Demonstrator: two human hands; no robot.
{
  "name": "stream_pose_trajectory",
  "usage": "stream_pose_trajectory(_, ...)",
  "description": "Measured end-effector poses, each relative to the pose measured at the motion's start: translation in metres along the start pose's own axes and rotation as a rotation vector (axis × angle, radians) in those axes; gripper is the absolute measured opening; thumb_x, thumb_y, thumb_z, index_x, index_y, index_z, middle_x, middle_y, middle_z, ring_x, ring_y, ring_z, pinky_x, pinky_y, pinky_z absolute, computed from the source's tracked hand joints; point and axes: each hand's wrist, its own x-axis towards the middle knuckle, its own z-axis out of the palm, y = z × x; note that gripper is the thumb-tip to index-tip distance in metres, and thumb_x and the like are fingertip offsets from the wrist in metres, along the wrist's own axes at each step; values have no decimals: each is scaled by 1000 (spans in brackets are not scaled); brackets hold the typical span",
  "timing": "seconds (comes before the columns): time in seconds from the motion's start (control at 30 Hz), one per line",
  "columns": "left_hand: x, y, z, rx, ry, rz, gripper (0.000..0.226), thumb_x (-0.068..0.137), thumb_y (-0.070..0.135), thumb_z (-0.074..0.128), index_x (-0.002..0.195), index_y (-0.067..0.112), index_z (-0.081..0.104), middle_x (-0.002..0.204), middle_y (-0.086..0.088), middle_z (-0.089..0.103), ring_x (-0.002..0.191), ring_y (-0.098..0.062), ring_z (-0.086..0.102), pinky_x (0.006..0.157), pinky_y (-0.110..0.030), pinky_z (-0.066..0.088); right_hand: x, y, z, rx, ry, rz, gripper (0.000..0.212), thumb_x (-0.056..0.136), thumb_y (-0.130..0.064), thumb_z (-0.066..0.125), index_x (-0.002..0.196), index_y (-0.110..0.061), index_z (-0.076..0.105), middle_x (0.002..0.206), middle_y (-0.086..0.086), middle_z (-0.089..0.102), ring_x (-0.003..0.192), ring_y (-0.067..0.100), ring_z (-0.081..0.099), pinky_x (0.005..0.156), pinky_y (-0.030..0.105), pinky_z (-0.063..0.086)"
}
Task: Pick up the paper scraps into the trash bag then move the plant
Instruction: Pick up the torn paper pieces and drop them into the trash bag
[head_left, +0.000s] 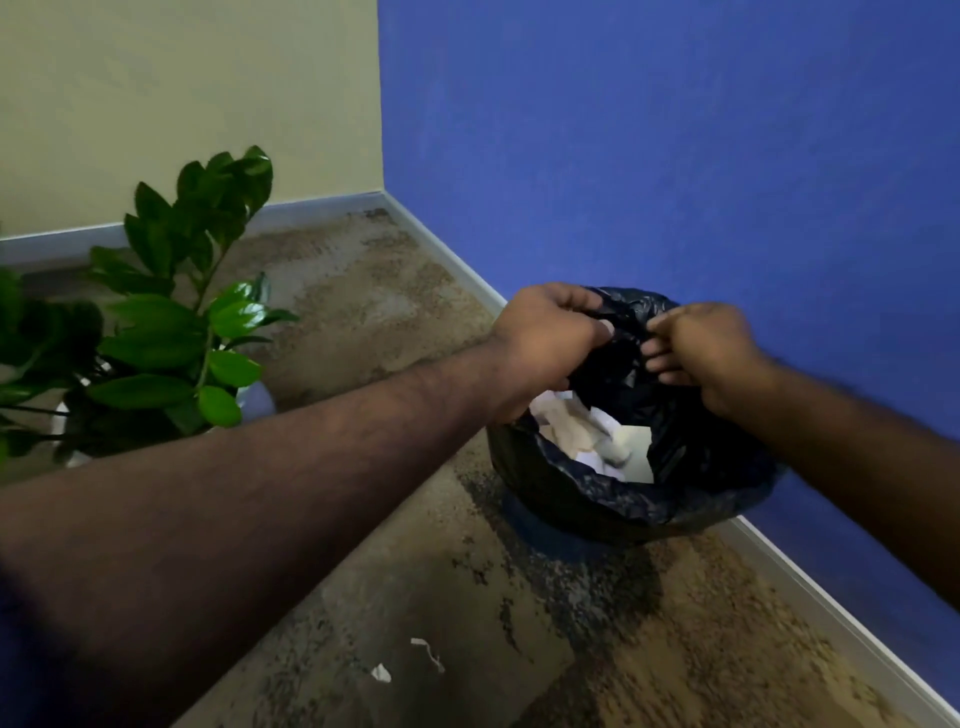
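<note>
A black trash bag (597, 499) stands on the floor against the blue wall, its mouth open toward me. White crumpled paper (587, 431) lies inside it. My left hand (545, 343) is shut on the bag's far rim at the left. My right hand (701, 353) pinches the same rim just to the right, the two hands almost touching. Two small white paper scraps (428, 652) (381, 673) lie on the floor in front of the bag. The plant (171, 322), with glossy green leaves, sits in a pale pot (257, 400) at the left.
The speckled brown floor (353, 306) runs back into a corner where a cream wall meets the blue wall (675, 156). A pale baseboard (831, 597) lines both walls. Open floor lies between the plant and the bag.
</note>
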Motion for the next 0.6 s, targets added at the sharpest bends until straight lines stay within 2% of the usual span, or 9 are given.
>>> stream_pose_trajectory(0.13, -15, -16, -27, 54, 67, 123, 17, 90, 6, 61, 107, 10, 66, 92, -1, 66, 89, -19, 67, 80, -39, 60, -6, -5, 15, -95, 8, -177, 19, 91, -14, 52, 74, -16, 60, 71, 9, 65, 55, 19, 57, 50, 27, 45)
stream_pose_trajectory(0.2, -30, -28, -43, 196, 56, 230, 14, 90, 4, 61, 102, 8, 67, 95, -6, 68, 84, -17, 65, 76, -31, 57, -13, -12, 27, -177, 2, -324, 19, 88, -18, 55, 71, -13, 62, 73, 6, 69, 59, 19, 60, 56, 32, 49)
stream_pose_trajectory(0.27, -51, -45, -64, 425, 28, 398, 13, 87, 5, 63, 95, 14, 67, 97, -2, 65, 84, -15, 63, 73, -28, 55, -27, -21, 42, -270, -24, -494, 21, 87, -22, 58, 72, -9, 64, 71, 4, 70, 63, 21, 63, 64, 35, 52)
stream_pose_trajectory(0.37, -86, -75, -108, 708, -113, 563, 14, 82, 9, 65, 93, 18, 65, 99, 2, 58, 88, -15, 59, 75, -27, 51, -62, -36, 64, -378, -105, -727, 15, 88, -21, 59, 80, -12, 68, 67, 4, 68, 56, 15, 59, 56, 21, 43)
stream_pose_trajectory(0.43, -111, -95, -143, 823, -209, 534, 15, 82, 10, 64, 95, 16, 67, 98, 1, 58, 87, -14, 59, 74, -22, 47, -87, -44, 81, -406, -183, -867, 11, 87, -19, 60, 82, -13, 69, 62, 0, 65, 54, 9, 57, 52, 13, 38)
stream_pose_trajectory(0.47, -124, -106, -162, 866, -233, 489, 14, 82, 10, 64, 94, 16, 67, 97, 1, 59, 85, -11, 59, 72, -20, 46, -99, -47, 91, -431, -232, -934, 10, 86, -18, 61, 82, -14, 68, 62, -3, 63, 53, 5, 55, 55, 13, 40)
stream_pose_trajectory(0.53, -151, -134, -197, 931, -210, 364, 13, 81, 17, 59, 90, 19, 68, 91, 6, 60, 76, -4, 57, 66, -16, 44, -121, -53, 112, -512, -357, -1079, 13, 86, -22, 58, 81, -15, 68, 67, -3, 62, 59, 5, 55, 61, 26, 49)
stream_pose_trajectory(0.6, -176, -166, -235, 956, -108, 197, 21, 77, 28, 51, 86, 22, 69, 84, 11, 61, 66, -1, 54, 61, -13, 40, -144, -56, 139, -627, -500, -1207, 20, 83, -27, 51, 80, -15, 67, 72, 0, 64, 70, 19, 58, 64, 35, 50)
